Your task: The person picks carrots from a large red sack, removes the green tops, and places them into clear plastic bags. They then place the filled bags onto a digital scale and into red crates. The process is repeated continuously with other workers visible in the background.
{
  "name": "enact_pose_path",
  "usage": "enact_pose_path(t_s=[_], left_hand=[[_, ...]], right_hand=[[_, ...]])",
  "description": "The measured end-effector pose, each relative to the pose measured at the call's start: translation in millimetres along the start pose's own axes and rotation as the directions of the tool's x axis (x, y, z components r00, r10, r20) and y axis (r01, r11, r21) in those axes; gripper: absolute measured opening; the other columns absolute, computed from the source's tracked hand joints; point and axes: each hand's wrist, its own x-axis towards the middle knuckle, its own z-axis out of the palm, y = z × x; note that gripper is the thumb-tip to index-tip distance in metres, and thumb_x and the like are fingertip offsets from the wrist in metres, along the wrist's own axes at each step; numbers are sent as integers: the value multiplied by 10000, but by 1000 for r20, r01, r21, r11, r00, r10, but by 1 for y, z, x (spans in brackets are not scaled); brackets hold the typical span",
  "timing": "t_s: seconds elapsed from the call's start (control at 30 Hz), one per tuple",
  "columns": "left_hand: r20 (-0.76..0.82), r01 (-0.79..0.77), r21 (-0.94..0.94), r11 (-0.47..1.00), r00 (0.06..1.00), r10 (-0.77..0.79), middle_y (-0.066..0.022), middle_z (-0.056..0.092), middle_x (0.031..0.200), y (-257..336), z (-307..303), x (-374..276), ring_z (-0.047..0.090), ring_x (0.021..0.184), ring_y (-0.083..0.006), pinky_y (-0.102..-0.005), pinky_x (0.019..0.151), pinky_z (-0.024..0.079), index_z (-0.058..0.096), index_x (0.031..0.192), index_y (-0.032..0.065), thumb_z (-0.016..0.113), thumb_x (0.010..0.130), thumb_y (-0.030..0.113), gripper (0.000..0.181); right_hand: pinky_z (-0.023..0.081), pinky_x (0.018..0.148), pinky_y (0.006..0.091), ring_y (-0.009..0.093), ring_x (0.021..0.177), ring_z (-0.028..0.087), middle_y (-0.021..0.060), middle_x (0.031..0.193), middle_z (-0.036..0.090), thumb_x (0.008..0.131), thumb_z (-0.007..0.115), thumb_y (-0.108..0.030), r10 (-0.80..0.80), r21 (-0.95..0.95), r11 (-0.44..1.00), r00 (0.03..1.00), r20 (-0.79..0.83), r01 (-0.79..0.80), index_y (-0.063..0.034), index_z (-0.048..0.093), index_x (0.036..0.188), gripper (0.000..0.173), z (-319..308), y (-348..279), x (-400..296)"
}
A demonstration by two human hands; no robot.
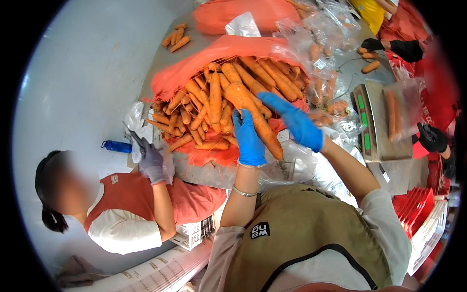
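My left hand (pixel 250 140), in a blue glove, grips a long, thick carrot (pixel 255 116) held up at a slant before me. Its lower tip points towards my body. My right hand (pixel 297 120), also blue-gloved, is a little blurred, with its fingers stretched out beside the carrot and nothing seen in them. Beyond both hands, a red mesh sack (pixel 204 60) lies with its mouth towards me, and a heap of loose carrots (pixel 215 98) spills from it onto the metal table (pixel 184 160).
A weighing scale (pixel 396 120) stands at the right, where a co-worker's black-gloved hand (pixel 432 137) is near a bag of carrots (pixel 394 113). Bagged carrots (pixel 321 84) lie beside the sack. At left sits a co-worker (pixel 124 193) in grey gloves, near a blue bottle (pixel 118 146).
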Motion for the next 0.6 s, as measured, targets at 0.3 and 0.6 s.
enact_pose_path(t_s=[0.3,0.6], left_hand=[[172,146,-98,984,977,-128,-104,436,1337,-32,-8,-18,474,1178,-254,-383,988,422,307,1403,117,408,988,289,461],[247,332,-171,928,926,-285,-110,507,1256,-15,-8,-25,527,1084,-248,-380,911,463,361,1355,64,393,962,444,547]], right_hand=[[176,1119,387,320,1393,176,137,1499,226,918,460,-293,-134,-515,846,990,48,140,-110,210,1462,625,24,4,31],[278,1071,387,326,1344,267,184,1461,262,964,357,-459,438,-132,865,857,-273,-484,-49,293,1414,612,-14,82,24]])
